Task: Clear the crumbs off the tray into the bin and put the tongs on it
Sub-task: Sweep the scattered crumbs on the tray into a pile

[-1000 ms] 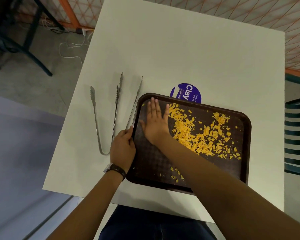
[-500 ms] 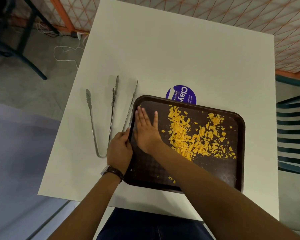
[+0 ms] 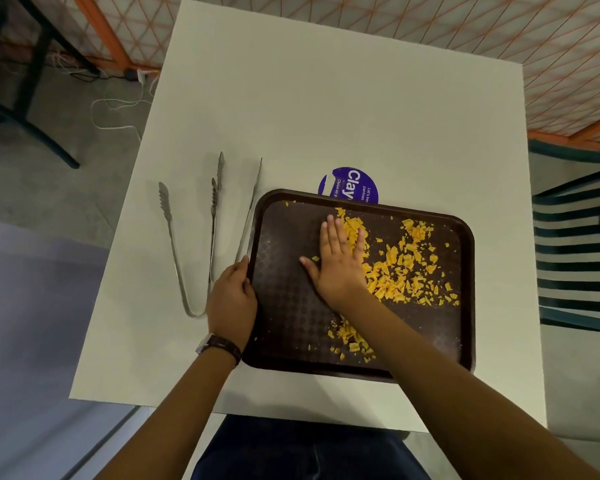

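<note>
- Nearest to us, our dark blue trousers point(image 3: 291, 452) show below the near edge of the white table point(image 3: 361, 98), and both forearms reach out over it.
- Our left hand point(image 3: 232, 303), with a wristwatch point(image 3: 219, 342) on it, grasps the left rim of the brown tray point(image 3: 284, 292), fingers curled over the edge to steady it.
- Our right hand point(image 3: 340, 261) lies flat on the tray floor with fingers straight and together, holding nothing. Its little-finger edge is against the orange crumbs point(image 3: 402, 271).
- The crumbs lie mostly to the right of that palm, across the right half of the tray. A smaller patch sits nearer us beside the right wrist, and a few flecks are in the far left corner.
- We judge this to be a gathering sweep, with the tipping-out not yet begun. The bin is not in view, so we cannot tell which way the tray must go.
- Two pairs of tongs lie on the table left of the tray, long axes running away from us, tips far.
- The inner tongs point(image 3: 248, 216) lie just beside the tray's left rim, and their hinge end seems hidden under our left hand.
- The outer tongs point(image 3: 169, 233) lie further left, with their bend close to the left wrist.
- Our left hand is much nearer to both pairs, so we think it suits the pick-up.
- Beyond the tray, its far rim partly covers a round purple sticker point(image 3: 347, 183).
- Past the table stands an orange lattice screen point(image 3: 430, 29).
</note>
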### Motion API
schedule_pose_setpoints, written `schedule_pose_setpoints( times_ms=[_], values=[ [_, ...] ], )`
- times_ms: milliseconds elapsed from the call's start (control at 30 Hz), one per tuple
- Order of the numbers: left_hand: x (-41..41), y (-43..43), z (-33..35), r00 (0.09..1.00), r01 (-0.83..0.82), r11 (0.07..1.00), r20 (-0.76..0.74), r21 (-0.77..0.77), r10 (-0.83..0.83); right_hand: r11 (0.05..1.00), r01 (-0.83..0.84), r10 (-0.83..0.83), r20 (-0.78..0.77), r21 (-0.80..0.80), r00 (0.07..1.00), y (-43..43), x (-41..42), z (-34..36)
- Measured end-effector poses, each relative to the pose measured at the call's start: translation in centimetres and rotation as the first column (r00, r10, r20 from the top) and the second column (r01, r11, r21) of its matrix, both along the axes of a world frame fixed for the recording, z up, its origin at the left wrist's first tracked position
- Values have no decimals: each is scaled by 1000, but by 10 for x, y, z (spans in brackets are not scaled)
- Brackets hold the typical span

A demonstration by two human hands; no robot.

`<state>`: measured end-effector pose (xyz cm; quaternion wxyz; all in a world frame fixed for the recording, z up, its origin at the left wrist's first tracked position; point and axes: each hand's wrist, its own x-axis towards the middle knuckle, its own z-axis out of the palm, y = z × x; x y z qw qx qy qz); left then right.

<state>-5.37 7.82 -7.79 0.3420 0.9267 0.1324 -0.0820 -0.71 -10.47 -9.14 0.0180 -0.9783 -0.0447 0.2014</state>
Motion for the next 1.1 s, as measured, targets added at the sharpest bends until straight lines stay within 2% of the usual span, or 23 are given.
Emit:
schedule_pose_setpoints(
  times_ms=[67, 133, 200, 267, 333, 400, 567, 733, 867, 967, 1033, 1100],
  values=[
    [-1, -4, -1, 1000, -11, 1000, 16, -21, 11, 992, -51, 49, 22, 118, 999, -10, -8, 11],
    [-2, -7, -2, 1000, -4, 1000, 17, -30, 5, 968, -1, -14, 56, 250, 998, -26, -25, 17],
    [-2, -11, -6, 998, 52, 998, 35, -35, -51, 908, 163, -219, 105, 387, 970, -49, -52, 18],
    [-3, -13, -12, 991, 123, 992, 64, -18, -122, 821, 336, -440, 135, 462, 888, -79, -82, 12],
    [-5, -14, -16, 985, 149, 989, 88, 7, -149, 758, 462, -575, 136, 460, 807, -108, -104, 2],
    [-6, -15, -19, 983, 157, 987, 94, 26, -159, 727, 536, -634, 119, 430, 764, -130, -117, -6],
    [-6, -15, -25, 980, 177, 984, 86, 21, -179, 746, 541, -625, 127, 389, 770, -153, -124, -21],
    [-6, -14, -28, 975, 197, 979, 93, 49, -201, 779, 540, -602, 139, 318, 787, -139, -110, -28],
    [-7, -16, -28, 974, 198, 979, 96, 52, -203, 816, 401, -484, 112, 417, 868, -100, -101, -26],
    [-7, -17, -27, 975, 196, 979, 91, 59, -201, 764, 295, -406, 72, 574, 911, -74, -100, -18],
    [-7, -17, -26, 975, 195, 979, 94, 60, -200, 718, 275, -420, 83, 639, 904, -78, -101, -13],
    [-7, -18, -26, 977, 187, 981, 89, 61, -192, 731, 321, -499, 150, 602, 854, -99, -104, -15]
  ],
)
